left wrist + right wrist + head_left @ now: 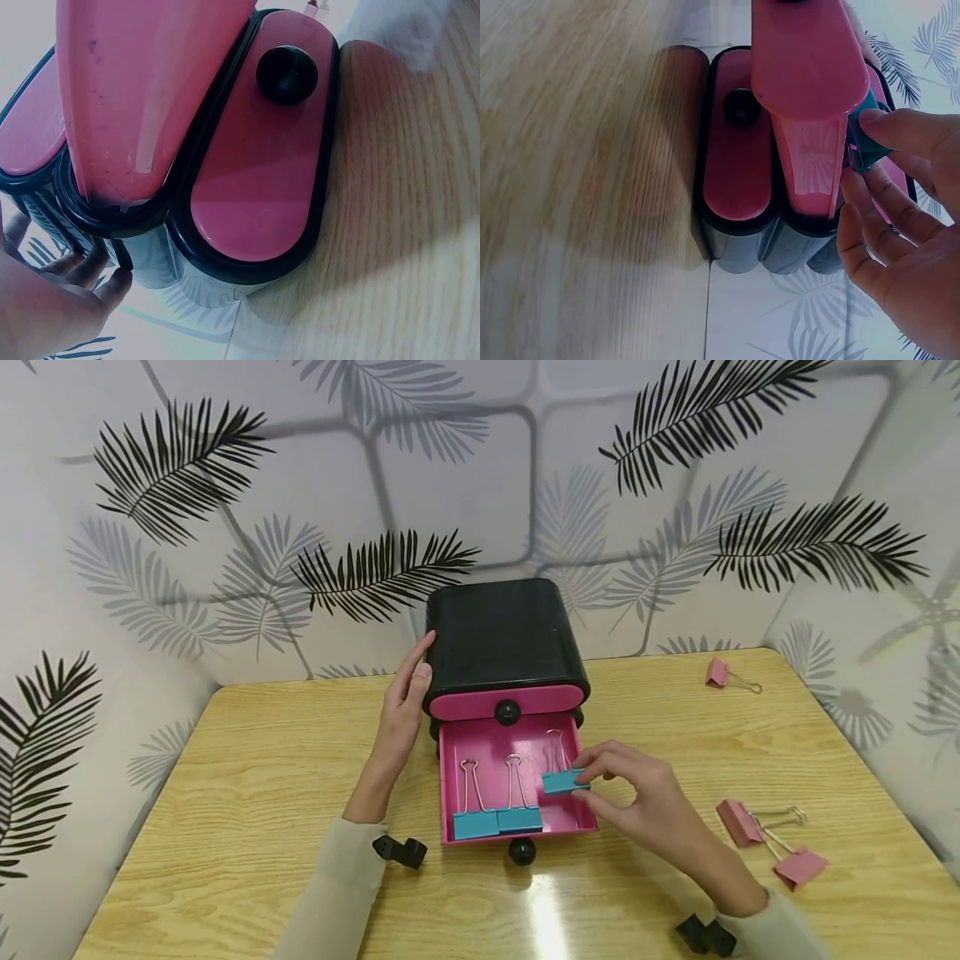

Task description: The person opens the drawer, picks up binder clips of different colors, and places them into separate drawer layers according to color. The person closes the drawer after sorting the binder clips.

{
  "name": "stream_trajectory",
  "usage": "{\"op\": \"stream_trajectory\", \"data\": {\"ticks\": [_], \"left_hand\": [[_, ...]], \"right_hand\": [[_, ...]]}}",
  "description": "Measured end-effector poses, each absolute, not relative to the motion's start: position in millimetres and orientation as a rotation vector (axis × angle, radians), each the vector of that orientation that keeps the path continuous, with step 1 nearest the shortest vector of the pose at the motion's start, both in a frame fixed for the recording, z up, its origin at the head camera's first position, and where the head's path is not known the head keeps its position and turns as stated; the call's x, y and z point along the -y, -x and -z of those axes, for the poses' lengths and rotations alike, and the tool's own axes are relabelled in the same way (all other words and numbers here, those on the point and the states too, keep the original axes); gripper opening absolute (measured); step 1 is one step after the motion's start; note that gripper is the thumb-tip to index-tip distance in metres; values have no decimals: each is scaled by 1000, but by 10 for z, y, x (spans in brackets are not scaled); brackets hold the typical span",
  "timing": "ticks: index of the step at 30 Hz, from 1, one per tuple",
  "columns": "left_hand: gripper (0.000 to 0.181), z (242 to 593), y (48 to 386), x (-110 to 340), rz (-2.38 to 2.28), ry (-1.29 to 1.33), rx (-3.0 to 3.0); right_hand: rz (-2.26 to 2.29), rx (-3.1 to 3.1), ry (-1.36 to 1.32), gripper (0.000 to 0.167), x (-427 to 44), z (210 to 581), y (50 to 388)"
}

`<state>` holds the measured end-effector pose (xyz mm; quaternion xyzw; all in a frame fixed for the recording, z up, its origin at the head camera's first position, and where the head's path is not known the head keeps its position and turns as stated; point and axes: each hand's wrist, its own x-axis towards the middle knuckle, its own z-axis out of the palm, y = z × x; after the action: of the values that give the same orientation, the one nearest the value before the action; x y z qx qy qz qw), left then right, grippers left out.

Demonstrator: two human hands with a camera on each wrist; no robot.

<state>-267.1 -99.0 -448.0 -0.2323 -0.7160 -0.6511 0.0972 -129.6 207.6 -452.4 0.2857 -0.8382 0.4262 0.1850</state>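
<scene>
A small black drawer cabinet (502, 635) with pink fronts stands on the table, its pink middle drawer (487, 743) pulled out. My left hand (399, 714) rests against the cabinet's left side, fingers extended along it, as the left wrist view also shows. Over the drawer's right wall, my right hand (637, 789) pinches a teal binder clip (558, 783) between thumb and fingers; its wire handle points to the back of the drawer. Two more teal binder clips, one on the left (476, 825) and one beside it (520, 820), lie side by side at the drawer's front, handles pointing backward.
Pink binder clips lie on the wooden table (262, 793) to the right: one at the back (717, 672), two nearer ones close together (738, 822). A black knob (522, 851) sticks out from the open drawer's front. The leaf-patterned wall (465, 485) rises behind the cabinet.
</scene>
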Motion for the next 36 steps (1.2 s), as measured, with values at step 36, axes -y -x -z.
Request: {"op": "stream_trajectory", "data": {"ticks": [36], "left_hand": [[49,4485,2666,998,1927,698,2108]], "right_hand": [[-907,2530,-845,28,-1995,4497,1211]]}}
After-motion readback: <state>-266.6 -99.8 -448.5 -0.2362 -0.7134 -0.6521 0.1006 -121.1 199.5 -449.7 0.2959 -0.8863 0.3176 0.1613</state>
